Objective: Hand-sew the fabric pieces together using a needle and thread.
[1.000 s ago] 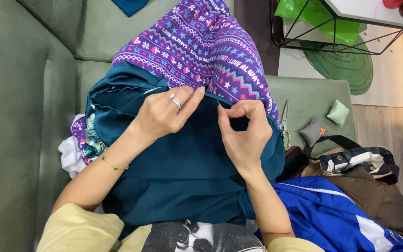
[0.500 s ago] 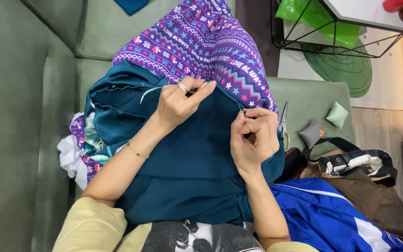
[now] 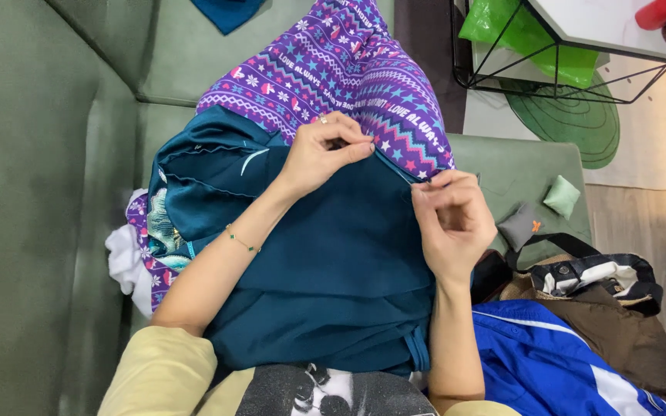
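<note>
Teal cloth [image 3: 333, 270] meets purple lining [image 3: 348, 69] along an edge. The left hand [image 3: 321, 154] at eleven o'clock and the right hand [image 3: 452, 219] at two both pinch it shut-fingered. Green sofa [image 3: 32, 192] lies open at nine.

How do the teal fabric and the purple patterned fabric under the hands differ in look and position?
The teal fabric is plain, while the purple patterned fabric carries bands of stars, hearts and zigzags. The teal fabric lies nearer the person, over the lap; the purple patterned fabric extends away toward the sofa back. They meet at one edge, where the left hand and right hand both pinch.
</note>
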